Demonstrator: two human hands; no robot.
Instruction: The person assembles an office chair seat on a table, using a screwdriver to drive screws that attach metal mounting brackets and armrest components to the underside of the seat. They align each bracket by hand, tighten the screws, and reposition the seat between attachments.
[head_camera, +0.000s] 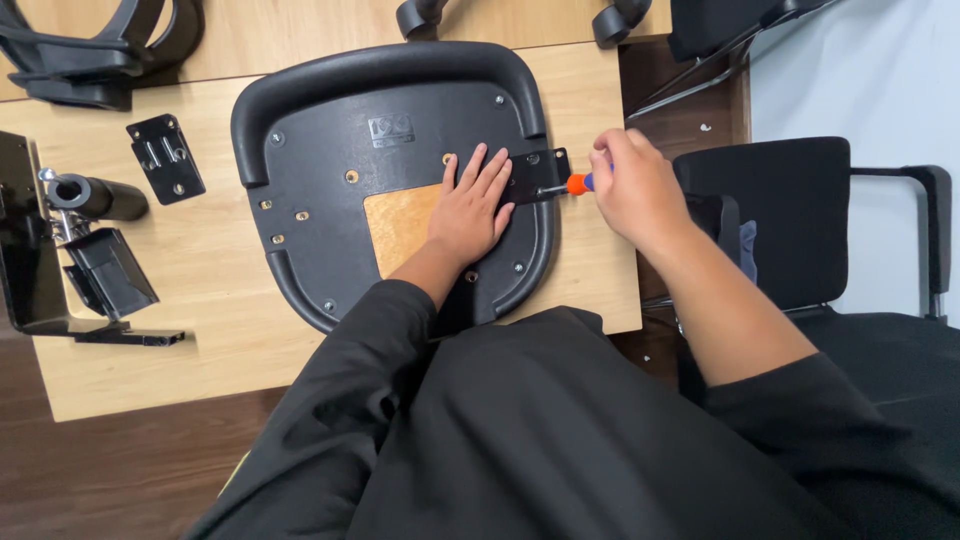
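An upturned black chair seat (400, 130) lay near the counter's (200, 290) right edge. The left hand (468, 212) pressed flat, fingers spread, beside a black bracket (535, 172). The right hand (628, 185) gripped an orange-handled screwdriver (570, 184), lying crosswise, tip pointing left at the bracket.

The seat pan (390, 170) lies upside down on the table (590, 270). On its right edge rests a bracket (537, 172). Left of the seat pan lies a small plate (165, 157), further left a chair mechanism (70, 250). Right of it stands a chair (790, 220).
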